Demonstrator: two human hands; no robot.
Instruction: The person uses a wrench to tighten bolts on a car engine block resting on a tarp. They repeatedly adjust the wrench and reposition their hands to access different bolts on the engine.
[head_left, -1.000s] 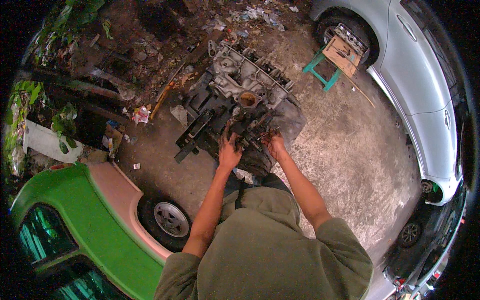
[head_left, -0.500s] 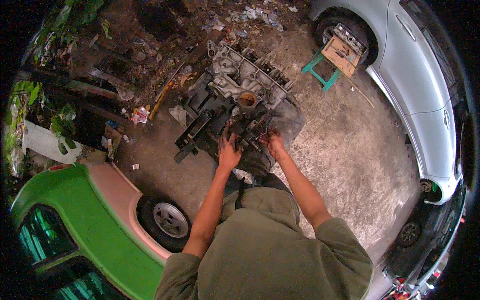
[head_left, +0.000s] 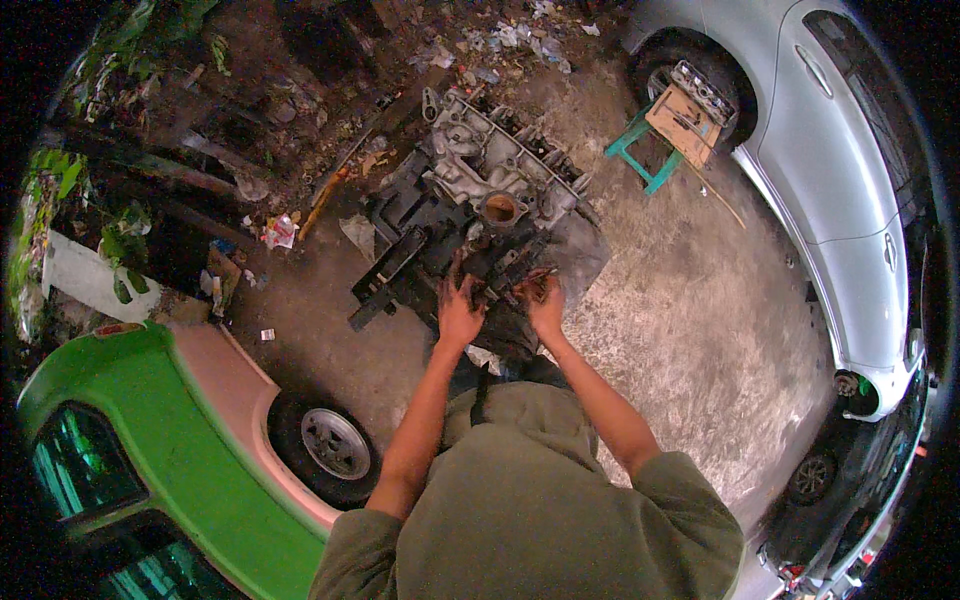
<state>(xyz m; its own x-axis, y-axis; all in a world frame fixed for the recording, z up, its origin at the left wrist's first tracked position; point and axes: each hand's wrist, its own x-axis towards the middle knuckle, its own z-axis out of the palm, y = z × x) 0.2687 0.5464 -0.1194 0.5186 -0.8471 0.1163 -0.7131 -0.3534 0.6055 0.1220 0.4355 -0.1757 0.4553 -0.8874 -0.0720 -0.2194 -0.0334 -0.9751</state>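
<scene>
A greasy car engine (head_left: 468,150) stands in front of me, its grey metal top facing up. A round rust-brown opening (head_left: 500,208) lies near its middle, with dark parts on the side nearest me. On these dark parts rests my left hand (head_left: 461,312), index finger stretched forward and the others slightly bent; it appears to hold nothing. To the right, my right hand (head_left: 544,306) is closed at the engine's near edge, fingertips pinched together. Whatever is between them is too small and dark to name.
At the far right, a green-legged stool (head_left: 655,180) with a wooden top bears a metal part (head_left: 705,90), beside a silver car (head_left: 830,160). A green car (head_left: 190,400) with a wheel (head_left: 335,443) stands near left. Litter (head_left: 520,45) and plants (head_left: 125,250) lie beyond.
My right hand has shifted slightly left and its fingers have turned at the engine's near edge. The left hand stays on nearly the same spot. The view has tilted a little.
</scene>
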